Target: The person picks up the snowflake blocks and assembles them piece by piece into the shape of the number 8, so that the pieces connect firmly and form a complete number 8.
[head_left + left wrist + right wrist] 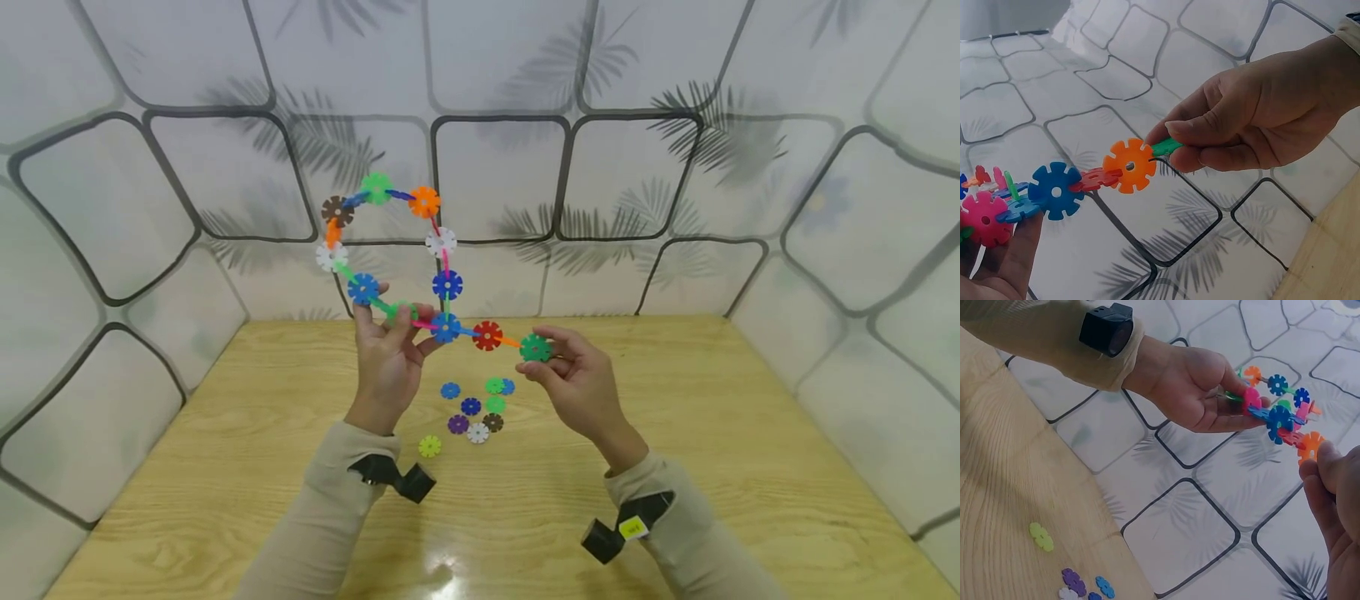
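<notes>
Held up above the table is a chain of notched plastic snowflake discs joined edge to edge: a closed loop with a short tail to the right. My left hand (390, 358) pinches a green disc (402, 314) on the loop's lower side, its fingers behind the chain. At the tail's end, my right hand (581, 379) pinches a dark green disc (536, 348) between thumb and fingers. A red disc (487, 336) and an orange disc (1129, 165) link it to the blue disc (446, 327) at the loop's corner.
Loose discs lie on the wooden table (675, 500) below the hands, among them a yellow one (430, 447), a purple one (458, 424) and a white one (477, 432). A patterned wall covering (495, 175) surrounds the table at the back and sides.
</notes>
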### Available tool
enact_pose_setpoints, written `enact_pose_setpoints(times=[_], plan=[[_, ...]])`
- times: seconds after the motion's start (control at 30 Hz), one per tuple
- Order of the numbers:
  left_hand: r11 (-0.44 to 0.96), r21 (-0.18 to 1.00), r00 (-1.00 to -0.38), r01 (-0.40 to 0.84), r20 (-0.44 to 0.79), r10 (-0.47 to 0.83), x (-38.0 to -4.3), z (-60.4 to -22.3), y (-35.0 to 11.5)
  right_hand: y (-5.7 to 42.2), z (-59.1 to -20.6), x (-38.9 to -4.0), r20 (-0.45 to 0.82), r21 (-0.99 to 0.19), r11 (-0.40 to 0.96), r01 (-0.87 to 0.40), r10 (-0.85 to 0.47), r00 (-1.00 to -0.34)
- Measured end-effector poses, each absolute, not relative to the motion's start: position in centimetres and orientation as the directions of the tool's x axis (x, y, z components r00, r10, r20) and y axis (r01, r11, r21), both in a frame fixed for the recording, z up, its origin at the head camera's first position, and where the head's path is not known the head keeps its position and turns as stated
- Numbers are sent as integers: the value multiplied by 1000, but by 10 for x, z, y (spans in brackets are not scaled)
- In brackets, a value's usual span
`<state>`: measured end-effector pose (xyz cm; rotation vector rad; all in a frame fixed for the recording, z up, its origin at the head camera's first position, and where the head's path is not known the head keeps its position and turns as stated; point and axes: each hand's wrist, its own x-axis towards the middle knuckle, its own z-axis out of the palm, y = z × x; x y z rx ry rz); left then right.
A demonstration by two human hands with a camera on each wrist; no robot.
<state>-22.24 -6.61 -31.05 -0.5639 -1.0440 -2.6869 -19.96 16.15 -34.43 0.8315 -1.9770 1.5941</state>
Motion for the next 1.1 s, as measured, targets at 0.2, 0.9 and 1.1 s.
enact_pose_setpoints(times=[0.2, 0.9, 1.1], plan=[[-710, 623, -902, 328, 429, -40, -223, -311, -66, 158, -346, -201, 704, -664, 217, -715, -142, -696], [-861, 333, -924, 383, 151, -353, -227, -295, -39, 123, -366, -198, 791, -566, 170, -807, -164, -590], [-861, 318, -918, 396, 158, -364, -227, -293, -35, 123, -366, -199, 809, -546, 152, -824, -157, -566]])
